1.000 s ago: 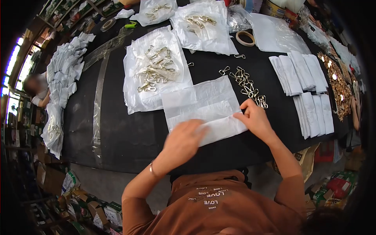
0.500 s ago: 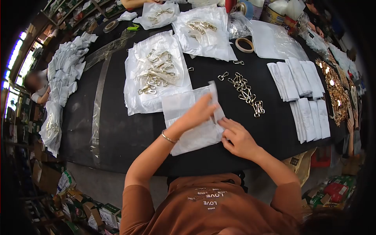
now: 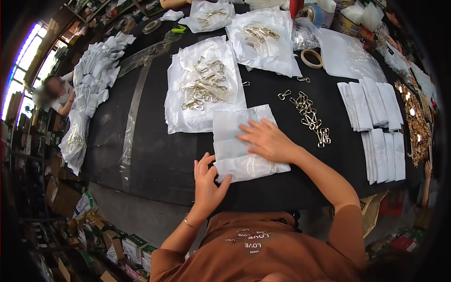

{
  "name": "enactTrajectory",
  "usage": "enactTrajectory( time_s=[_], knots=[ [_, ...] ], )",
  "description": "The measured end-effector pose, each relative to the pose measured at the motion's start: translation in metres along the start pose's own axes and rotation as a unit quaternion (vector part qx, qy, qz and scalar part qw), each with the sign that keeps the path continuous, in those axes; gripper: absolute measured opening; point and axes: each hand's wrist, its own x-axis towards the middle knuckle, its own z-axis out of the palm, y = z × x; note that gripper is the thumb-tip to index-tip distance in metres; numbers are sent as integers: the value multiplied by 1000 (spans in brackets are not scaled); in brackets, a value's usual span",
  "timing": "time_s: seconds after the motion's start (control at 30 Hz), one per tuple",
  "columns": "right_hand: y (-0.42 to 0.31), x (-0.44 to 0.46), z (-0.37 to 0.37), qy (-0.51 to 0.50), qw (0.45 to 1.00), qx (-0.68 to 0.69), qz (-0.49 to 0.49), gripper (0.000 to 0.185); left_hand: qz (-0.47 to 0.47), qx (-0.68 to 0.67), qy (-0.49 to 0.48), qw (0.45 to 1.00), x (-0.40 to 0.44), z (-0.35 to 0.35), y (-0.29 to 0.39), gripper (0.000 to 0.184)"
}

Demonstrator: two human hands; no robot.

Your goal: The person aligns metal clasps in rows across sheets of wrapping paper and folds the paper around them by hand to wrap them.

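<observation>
A thin white translucent sheet or bag (image 3: 253, 170) lies in front of me, its near part looking folded over. My right hand (image 3: 268, 141) rests flat on its upper part with fingers spread. My left hand (image 3: 206, 183) is at its lower left edge, thumb and fingers apart, fingertips touching or just beside the edge. Right of the sheet lies a loose cluster of metal swivel snap hooks (image 3: 307, 115), with single hooks (image 3: 284, 95) near it. Beyond my left hand, a stack of white sheets (image 3: 176, 113) carries more snap hooks (image 3: 206, 87).
Folded white packets (image 3: 376, 105) lie in two rows on the black table (image 3: 105, 150). A tape roll (image 3: 311, 58), another hook-topped stack (image 3: 263, 51) and a clear plastic sheet (image 3: 347, 56) are farther back. Crumpled white bags (image 3: 94, 70) line the left edge, near a person (image 3: 58, 94).
My left hand has moved back from over the sheet to its lower left edge. My right hand has moved from the right edge onto the sheet and spread flat. The view has shifted somewhat.
</observation>
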Motion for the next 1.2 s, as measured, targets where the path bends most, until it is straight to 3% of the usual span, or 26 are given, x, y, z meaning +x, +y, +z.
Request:
enactTrajectory(
  time_s=[0.17, 0.23, 0.33, 0.43, 0.5, 0.7, 0.77, 0.83, 0.87, 0.93, 1.0, 1.03, 1.17, 1.2],
  knots=[
    [7, 23, 7, 84, 996, 12, 30, 45, 52, -53, -17, 997, -1, 29, 12, 30],
    [0, 12, 1, 216, 975, -27, 38, 52, 70, -55, -28, 996, 3, 22, 17, 30],
    [-17, -30, -10, 251, 964, -27, 80, 53, 111, -57, -68, 990, 5, 4, 25, 32],
    [-32, -84, -12, 176, 979, -25, 95, 58, 148, -37, -95, 984, 13, -4, 16, 34],
    [-47, -102, -18, 71, 996, -12, 54, 61, 184, -15, -117, 976, 21, -6, 12, 36],
    [-27, -79, -26, 50, 998, -31, 26, 44, 231, -4, -137, 963, 52, -9, 2, 36],
    [-16, -59, -45, 23, 999, -11, 43, 38, 99, -53, -253, 961, 77, -15, -5, 38],
    [-14, -24, -75, -160, 952, 105, 239, 33, -35, -99, -358, 928, 99, -16, -8, 41],
    [-9, -23, -72, -157, 952, 103, 240, 33, -31, -98, -357, 928, 105, -12, -10, 41],
    [13, -17, -42, -25, 980, -21, 198, 31, 29, -65, -233, 970, 111, 8, -23, 41],
    [27, -10, -21, 103, 973, -142, 148, 30, 85, -31, -104, 990, 114, 22, -32, 42],
    [26, -11, -22, 102, 973, -142, 147, 30, 85, -32, -103, 991, 114, 21, -29, 42],
    [-3, -43, -23, 216, 963, -163, 11, 23, 225, 7, -55, 973, 87, 3, -8, 38],
    [4, -43, -19, 201, 969, -139, 17, 23, 211, -2, -58, 976, 89, 5, -11, 35]
  ],
)
